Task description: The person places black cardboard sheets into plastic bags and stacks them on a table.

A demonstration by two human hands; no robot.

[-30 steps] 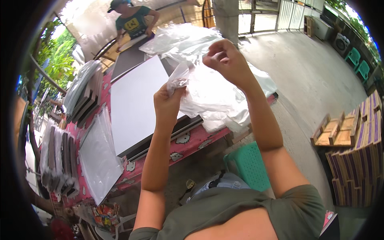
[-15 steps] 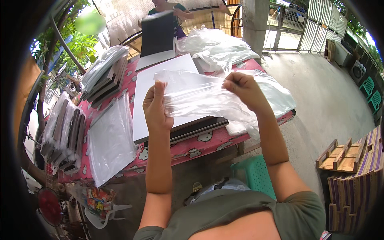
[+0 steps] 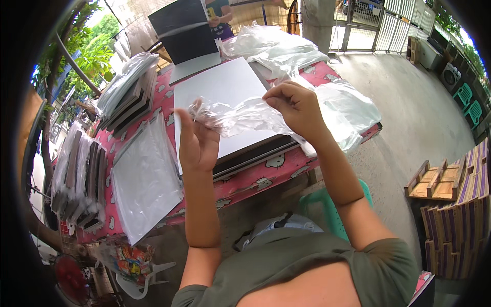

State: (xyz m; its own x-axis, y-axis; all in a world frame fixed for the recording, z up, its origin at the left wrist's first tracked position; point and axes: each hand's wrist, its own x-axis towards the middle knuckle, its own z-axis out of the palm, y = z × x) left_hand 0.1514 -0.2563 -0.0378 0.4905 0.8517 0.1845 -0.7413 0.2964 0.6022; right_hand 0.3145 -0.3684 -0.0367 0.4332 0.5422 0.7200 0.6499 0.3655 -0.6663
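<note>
A crumpled clear plastic bag (image 3: pixel 245 116) stretches between my two hands above a stack topped by a large white board (image 3: pixel 220 84). My right hand (image 3: pixel 296 107) pinches the bag's right end between thumb and bent fingers. At the bag's other end, my left hand (image 3: pixel 198 146) has its thumb raised apart and its palm turned up, the plastic lying against its fingertips. Just left of the white board lies a flat board in a clear plastic sleeve (image 3: pixel 143 179).
Plastic-wrapped boards stand in a row (image 3: pixel 79 176) at left, with another wrapped stack (image 3: pixel 130 92) behind. Loose plastic bags (image 3: pixel 276 48) pile at the far side. Across the pink patterned table (image 3: pixel 240 187), a person (image 3: pixel 221 18) stands behind a black board (image 3: pixel 184 33). A green stool (image 3: pixel 332 220) is below.
The plastic has bunched into a narrower strip. My left thumb and fingers have spread from their grip, while my right hand has shifted left. The far black board has tilted left.
</note>
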